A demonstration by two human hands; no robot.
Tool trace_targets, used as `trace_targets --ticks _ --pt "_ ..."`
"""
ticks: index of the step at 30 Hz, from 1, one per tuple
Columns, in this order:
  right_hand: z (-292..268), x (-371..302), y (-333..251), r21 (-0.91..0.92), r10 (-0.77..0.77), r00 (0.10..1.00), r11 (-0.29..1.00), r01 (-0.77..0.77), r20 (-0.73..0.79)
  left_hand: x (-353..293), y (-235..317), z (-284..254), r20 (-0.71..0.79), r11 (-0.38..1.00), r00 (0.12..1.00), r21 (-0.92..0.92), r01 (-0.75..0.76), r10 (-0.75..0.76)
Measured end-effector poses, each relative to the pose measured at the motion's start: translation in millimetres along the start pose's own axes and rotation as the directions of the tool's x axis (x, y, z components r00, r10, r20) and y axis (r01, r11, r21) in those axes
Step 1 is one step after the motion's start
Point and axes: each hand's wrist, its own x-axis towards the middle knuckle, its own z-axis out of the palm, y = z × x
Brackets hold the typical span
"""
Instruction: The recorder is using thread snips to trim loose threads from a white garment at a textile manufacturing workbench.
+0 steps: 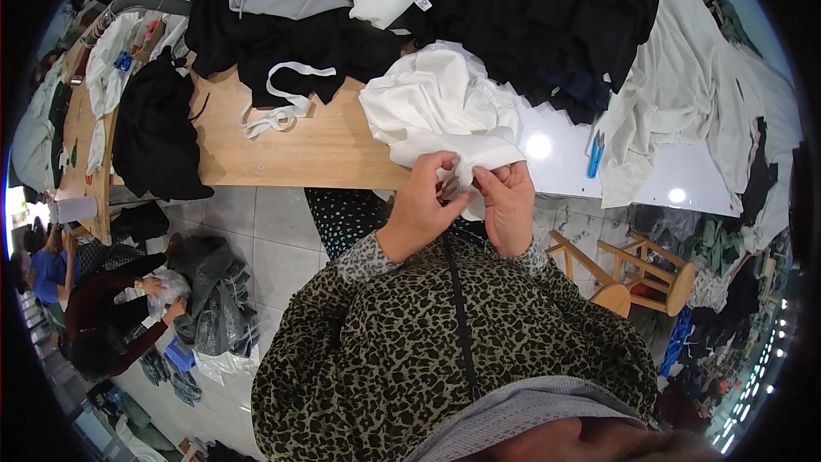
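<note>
Both hands pinch one hem of a white garment [440, 111] at the near edge of the wooden table [316, 150]. The left hand [425, 201] has thumb and forefinger pressed together on a fold of the cloth; the right hand [506, 201] grips the same edge just beside it, fingers curled inward and closed on the fabric. What sits between the fingertips — a thread end, a tag, a seam — is too small to tell.

The rest of the garment lies bunched on the table above the hands, partly over a white board [564, 158], and has not been smoothed or folded. Judging by that, the work on this piece looks to be at an early or middle stage: one edge is under inspection, the bulk is untouched.

Both forearms come up from the lower edge in leopard-print sleeves, wrists bent slightly, hands close to the chest and nearly touching.

Blue scissors [595, 156] lie on the board to the right, well apart from the hands. Heaps of black clothing [547, 8] crowd the far side — a large pile beside this one piece.
</note>
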Motion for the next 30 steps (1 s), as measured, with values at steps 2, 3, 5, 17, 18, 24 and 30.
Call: trace_targets --ticks 2,3,5,17,18,24,30 --pt "-1 0 -1 -0.032 -0.017 1.000 0.999 0.017 0.009 5 -11 4 -0.037 1.000 0.999 0.021 -0.018 0.019" --pt "-4 1 -2 -0.062 0.018 1.000 0.998 -0.018 0.011 10 -5 -1 -0.051 0.998 0.998 0.053 -0.023 0.026" --pt "-17 2 -4 -0.092 0.051 0.999 0.994 -0.050 0.009 15 -7 -11 -0.031 0.999 0.999 0.025 -0.023 0.024" --pt "-15 30 -3 -0.689 -0.075 0.933 0.654 0.312 0.352 32 -4 -34 0.089 0.997 0.996 0.077 0.009 -0.016" --pt "-17 34 -2 -0.688 -0.072 0.932 0.655 0.314 0.356 31 -3 -35 0.064 0.991 0.998 0.132 -0.004 -0.004" --pt "-9 45 -4 -0.499 0.248 0.930 0.862 -0.085 0.270 31 -9 -47 0.076 0.899 0.957 -0.328 0.290 -0.281" --pt "-11 46 -11 -0.588 0.280 0.896 0.809 -0.026 0.346 34 -4 -52 0.306 0.553 0.810 -0.607 0.571 -0.501"
